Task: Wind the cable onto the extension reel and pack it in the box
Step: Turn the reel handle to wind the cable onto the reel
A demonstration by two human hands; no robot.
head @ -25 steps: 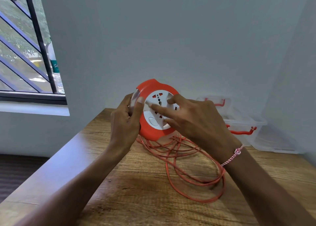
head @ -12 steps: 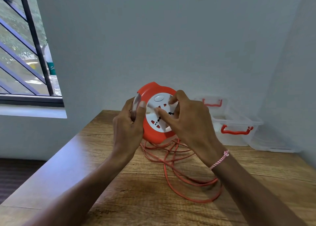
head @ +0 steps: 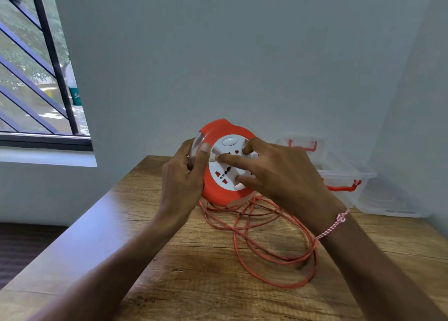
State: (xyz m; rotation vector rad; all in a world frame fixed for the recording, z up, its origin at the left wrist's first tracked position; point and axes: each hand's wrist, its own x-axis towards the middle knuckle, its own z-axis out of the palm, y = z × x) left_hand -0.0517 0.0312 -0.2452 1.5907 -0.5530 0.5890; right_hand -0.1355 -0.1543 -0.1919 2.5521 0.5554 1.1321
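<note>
A round orange extension reel [head: 219, 189] with a white socket face is held upright just above the wooden table [head: 145, 260]. My left hand [head: 181, 177] grips its left rim, thumb on the front edge. My right hand [head: 278, 175] lies across the white face, with fingers spread on the sockets. Loose orange cable [head: 271, 238] hangs from the reel's underside and lies in tangled loops on the table beneath my right wrist. A clear plastic box [head: 339, 170] with red latches stands behind my right hand against the wall.
The clear lid [head: 390, 199] lies flat to the right of the box in the corner. Walls close off the back and right. A barred window [head: 36, 78] is at the left, and the table's left edge drops to a dark floor.
The white socket face has turned: its round button went from the lower left to the top. My right-hand fingers shifted across the face. The cable loops have drawn in slightly.
</note>
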